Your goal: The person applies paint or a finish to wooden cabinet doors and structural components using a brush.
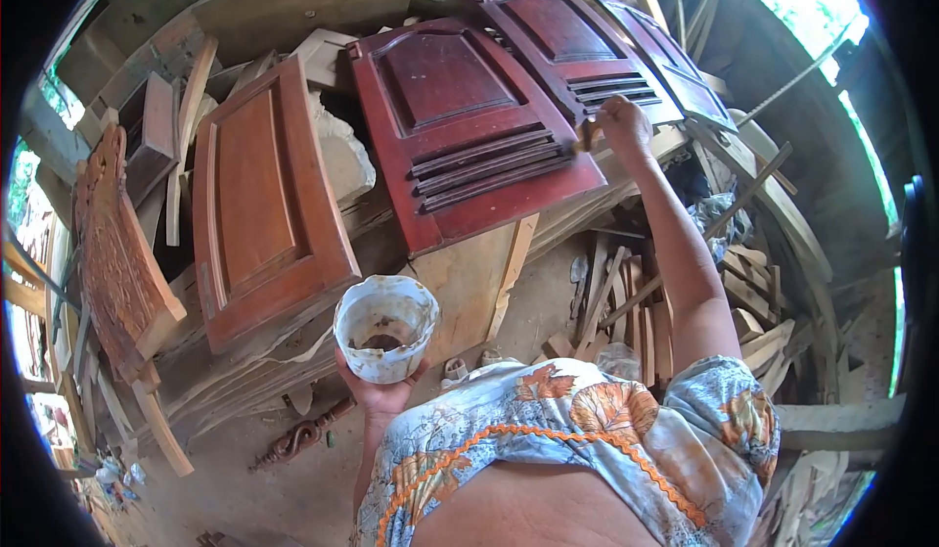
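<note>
Holding a white plastic cup (pixel 386 326) from below, the left hand (pixel 380 390) has its fingers wrapped up around the base, a closed grip on the cup. Cup interior is stained brown, with a dark residue at the bottom.

Right hand (pixel 622 122) is extended to the far side of the cup, fingers closed on a brush (pixel 590 134). Brush tip touches the right edge of the dark red door panel (pixel 469 126), level with its louvred slats. Bristles themselves are too small to make out.

Dark red door panel lies tilted, leaning on stacked timber, above and beyond the cup. Two more dark red panels (pixel 587 53) overlap just to its right. A lighter brown door panel (pixel 262 200) lies to its left, directly above-left of the cup. Further left of that, a carved wooden piece (pixel 117 253) rests against other boards.

Loose wood offcuts (pixel 626 293) lie scattered below the dark red panel, to the right of the cup. A patterned sleeve (pixel 714 420) covers the upper right arm.
</note>
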Demonstrator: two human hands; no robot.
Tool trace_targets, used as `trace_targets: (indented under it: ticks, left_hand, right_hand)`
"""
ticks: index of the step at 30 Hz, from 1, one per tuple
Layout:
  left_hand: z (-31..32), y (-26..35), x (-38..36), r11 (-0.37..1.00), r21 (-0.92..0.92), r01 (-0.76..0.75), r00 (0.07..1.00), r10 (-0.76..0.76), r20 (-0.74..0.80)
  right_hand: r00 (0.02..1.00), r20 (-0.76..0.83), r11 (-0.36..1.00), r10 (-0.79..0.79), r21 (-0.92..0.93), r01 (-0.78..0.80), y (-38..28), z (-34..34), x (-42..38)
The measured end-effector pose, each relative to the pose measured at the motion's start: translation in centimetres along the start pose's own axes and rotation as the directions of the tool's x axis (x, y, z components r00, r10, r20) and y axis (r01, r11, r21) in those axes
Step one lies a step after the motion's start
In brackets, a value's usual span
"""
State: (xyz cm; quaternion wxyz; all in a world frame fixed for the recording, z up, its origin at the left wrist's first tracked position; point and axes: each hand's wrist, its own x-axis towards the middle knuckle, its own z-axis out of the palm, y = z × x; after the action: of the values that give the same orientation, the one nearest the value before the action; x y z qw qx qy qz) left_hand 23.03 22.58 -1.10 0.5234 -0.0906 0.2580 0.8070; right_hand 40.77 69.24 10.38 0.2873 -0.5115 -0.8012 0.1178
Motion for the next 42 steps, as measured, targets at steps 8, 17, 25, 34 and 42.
trace_targets:
  ticks: [8,17,25,34,42]
  left_hand:
    - [2.5,-0.1,-0.9,0.997,-0.067,0.023,0.999,-0.026,-0.042]
    - [5.2,-2.0,-0.2,0.997,0.037,-0.067,0.997,0.065,0.052]
    - [5.6,-5.1,5.4,0.997,-0.03,-0.077,0.984,0.08,0.16]
    - [11.9,-7.3,8.0,0.986,-0.053,-0.161,0.967,0.168,0.193]
    - [12.0,-8.3,8.8,0.975,-0.141,-0.17,0.973,0.189,0.13]
  right_hand:
    - [0.915,0.292,0.907,-0.28,-0.231,0.351,-10.3,4.2,-3.1]
    - [0.901,0.216,0.823,-0.376,0.525,0.217,-17.1,10.1,-7.5]
    - [0.962,0.225,0.922,-0.153,0.383,0.057,-1.8,6.8,5.0]
    - [0.963,0.019,0.934,-0.27,0.25,0.257,6.9,1.0,8.7]
    - [0.52,0.416,0.661,-0.746,0.561,0.499,5.1,-4.8,5.3]
